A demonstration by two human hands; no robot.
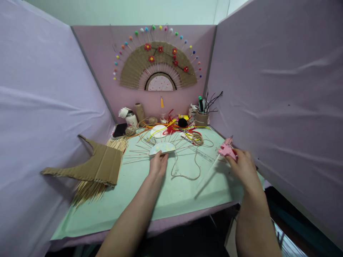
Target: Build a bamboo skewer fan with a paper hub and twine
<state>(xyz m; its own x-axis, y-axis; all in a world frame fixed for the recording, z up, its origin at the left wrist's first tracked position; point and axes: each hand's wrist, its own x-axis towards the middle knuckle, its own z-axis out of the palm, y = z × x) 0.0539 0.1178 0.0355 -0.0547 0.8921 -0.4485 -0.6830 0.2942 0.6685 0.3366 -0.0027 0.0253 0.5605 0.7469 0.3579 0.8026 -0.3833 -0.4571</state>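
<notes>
My left hand [158, 164] pinches the straight lower edge of a small pale half-round piece [162, 148] on the table. Thin sticks fan out from behind that piece, and a loop of twine [199, 170] lies to its right. At the right side, my right hand [239, 162] is closed on a pink glue gun [227, 149], held over the table. A long whitish stick [207, 177] slants down and left from the front of the glue gun.
Cut cardboard [103, 162] lies over a bundle of thin sticks [89, 194] at the left. A decorated fan [134, 67] is on the back wall. Bottles, twine balls, coloured stems and a pot of twigs [202, 118] line the back. Fabric walls enclose both sides.
</notes>
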